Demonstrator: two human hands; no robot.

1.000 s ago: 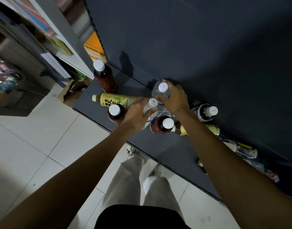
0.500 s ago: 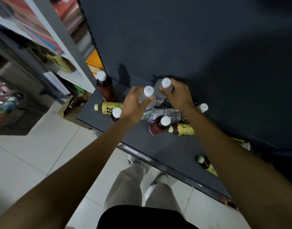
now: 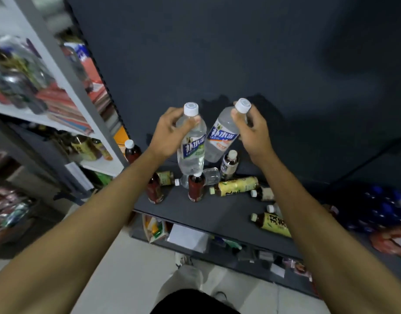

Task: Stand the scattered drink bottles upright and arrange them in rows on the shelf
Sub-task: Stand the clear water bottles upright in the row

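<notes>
Bottles lie scattered nearest me on the dark shelf (image 3: 217, 214): a yellow-labelled tea bottle (image 3: 236, 185) lies on its side, a red one (image 3: 196, 185) stands. Further off, my left hand (image 3: 170, 134) grips a clear water bottle (image 3: 191, 146) and my right hand (image 3: 251, 130) another (image 3: 222, 137), both lifted. I judge next comes setting them upright at the back.

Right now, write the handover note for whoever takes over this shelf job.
Left hand grips the green-label water bottle near its neck; right hand grips the orange-label water bottle. Both are lifted above the shelf.
Done: three red tea bottles stand upright.
Left: set both water bottles down, stand up the lying yellow-label bottles, then form rows.
</notes>
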